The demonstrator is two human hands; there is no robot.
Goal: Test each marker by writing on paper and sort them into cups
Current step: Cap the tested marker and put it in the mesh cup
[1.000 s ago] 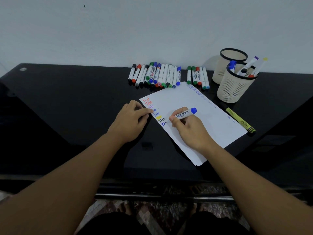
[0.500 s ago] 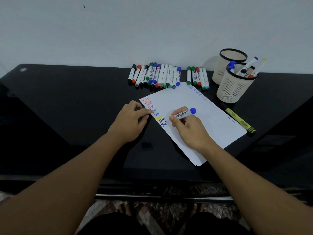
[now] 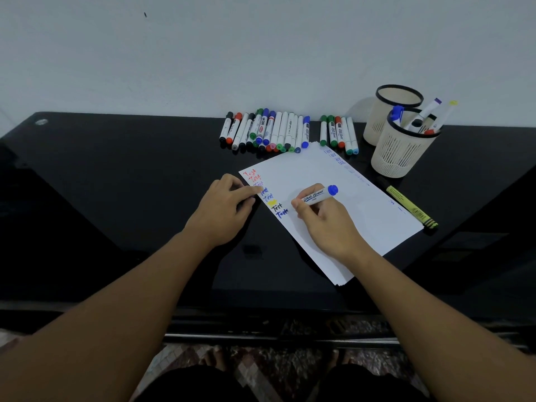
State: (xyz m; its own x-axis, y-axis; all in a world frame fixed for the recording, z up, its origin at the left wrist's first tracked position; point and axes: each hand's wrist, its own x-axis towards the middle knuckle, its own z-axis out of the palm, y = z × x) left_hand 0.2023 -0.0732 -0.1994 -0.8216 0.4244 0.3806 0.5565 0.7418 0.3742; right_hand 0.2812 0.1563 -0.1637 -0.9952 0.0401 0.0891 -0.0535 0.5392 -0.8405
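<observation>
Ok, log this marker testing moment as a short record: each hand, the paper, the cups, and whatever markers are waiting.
right hand: grips blue whiteboard marker, tip down at the blue "Test" line
left hand: fingertips press the paper's left edge
paper: angled sheet stack, column of coloured "Test" words at left
near cup: holds several markers
far cup: contents not visible
marker row: lying along the wall, behind the paper
yellow highlighter: lying on the black table, right of the paper

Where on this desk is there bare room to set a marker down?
Bare patches: the black desk left of the left hand, and the strip right of the paper past the yellow highlighter. Crowded: the back edge, with the marker row and the front cup.
</observation>
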